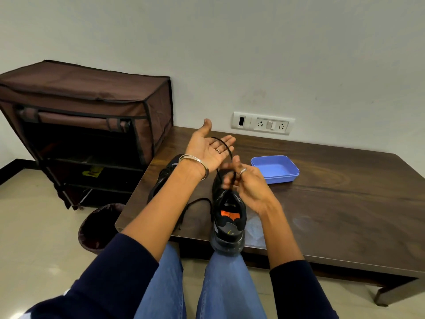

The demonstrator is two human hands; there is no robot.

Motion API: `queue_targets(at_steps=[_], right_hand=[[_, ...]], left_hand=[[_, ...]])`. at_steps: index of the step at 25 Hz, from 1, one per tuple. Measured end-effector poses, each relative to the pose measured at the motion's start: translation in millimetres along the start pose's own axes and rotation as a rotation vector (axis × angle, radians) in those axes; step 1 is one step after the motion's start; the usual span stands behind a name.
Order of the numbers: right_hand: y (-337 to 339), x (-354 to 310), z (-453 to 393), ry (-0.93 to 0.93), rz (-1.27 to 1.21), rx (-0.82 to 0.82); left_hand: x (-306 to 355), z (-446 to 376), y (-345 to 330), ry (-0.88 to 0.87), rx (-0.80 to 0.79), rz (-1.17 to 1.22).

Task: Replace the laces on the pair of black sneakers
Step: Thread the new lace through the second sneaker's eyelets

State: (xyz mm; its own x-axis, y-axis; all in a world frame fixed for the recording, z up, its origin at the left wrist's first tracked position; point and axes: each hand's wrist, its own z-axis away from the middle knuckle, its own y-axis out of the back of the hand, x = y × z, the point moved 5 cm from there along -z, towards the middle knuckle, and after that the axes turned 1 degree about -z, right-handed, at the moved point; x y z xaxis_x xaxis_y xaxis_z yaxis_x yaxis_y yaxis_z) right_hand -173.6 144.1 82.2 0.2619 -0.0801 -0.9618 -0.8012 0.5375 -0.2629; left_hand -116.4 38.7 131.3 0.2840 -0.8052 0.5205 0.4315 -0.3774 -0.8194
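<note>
Left grip [207, 148]: lying released, palm up, black lace [224, 146] looping across its fingers. Right grip [241, 178]: pinching that lace above the sneaker [228, 217]. Beneath: dark wooden counter [333, 203]; blue tray [274, 169] just right; white wall [253, 54] behind.

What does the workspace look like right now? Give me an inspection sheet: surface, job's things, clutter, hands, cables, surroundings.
Surface: dark wooden table, low, against a white wall.
Job's things: near sneaker upright at the table's front edge, heel toward the person; second sneaker behind the left forearm; black lace looped over the left palm down to the near sneaker; another lace lying loose between the sneakers.
Clutter: blue tray, looks empty.
Hands: left hand open, palm up, lace draped over it; right hand pinches the lace, blurred.
Cables: nothing seen.
Surroundings: brown fabric rack, dark bin on the floor, wall socket panel.
</note>
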Motion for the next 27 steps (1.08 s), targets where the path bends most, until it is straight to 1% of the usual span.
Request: queue_targets(at_steps=[2,5,8,10,12,13,14,15,16,17,18,19,20,21,22,24,25,27], right_hand=[[22,2,2,-0.012,0.009,0.058],[73,10,5,-0.043,0.086,0.283],[114,18,10,-0.067,0.177,0.546],[125,20,14,-0.056,0.16,0.655],[124,19,12,-0.006,0.15,0.652],[117,17,9,0.02,0.145,0.618],[109,15,5,0.043,0.147,0.577],[97,10,1,0.068,0.159,0.528],[84,4,-3,0.091,0.194,0.469],[70,-2,-8,0.116,0.24,0.396],[56,-7,-13,0.146,0.291,0.331],[46,-12,-17,0.178,0.332,0.289],[40,-16,-19,0.201,0.361,0.28],[39,-16,-21,0.21,0.359,0.296],[41,-13,-22,0.204,0.347,0.326],[51,0,-22,0.16,0.395,0.398],[57,10,-22,0.102,0.465,0.415],[61,36,-22,-0.079,0.683,0.348]], left_hand=[[8,-5,10,-0.083,0.038,0.138],[16,-16,36,-0.15,0.119,0.222],[13,-30,72,-0.189,0.262,0.205],[4,-34,90,-0.149,0.346,0.062],[-8,-33,98,-0.036,0.393,-0.18],[-14,-28,95,0.021,0.411,-0.345],[-17,-23,90,0.046,0.422,-0.568],[-17,-19,80,0.004,0.419,-0.854],[-14,-18,69,-0.115,0.394,-1.151],[-13,-18,52,-0.272,0.288,-1.404],[-17,-16,35,-0.4,0.132,-1.579],[-22,-13,21,-0.469,0.013,-1.689],[-24,-12,13,-0.523,-0.043,-1.746],[-23,-12,11,-0.543,-0.036,-1.741],[-21,-12,14,-0.527,0.002,-1.677],[-21,-15,30,-0.45,0.127,-1.564],[-23,-16,41,-0.42,0.207,-1.562],[-33,-18,58,-0.383,0.329,-1.656]])
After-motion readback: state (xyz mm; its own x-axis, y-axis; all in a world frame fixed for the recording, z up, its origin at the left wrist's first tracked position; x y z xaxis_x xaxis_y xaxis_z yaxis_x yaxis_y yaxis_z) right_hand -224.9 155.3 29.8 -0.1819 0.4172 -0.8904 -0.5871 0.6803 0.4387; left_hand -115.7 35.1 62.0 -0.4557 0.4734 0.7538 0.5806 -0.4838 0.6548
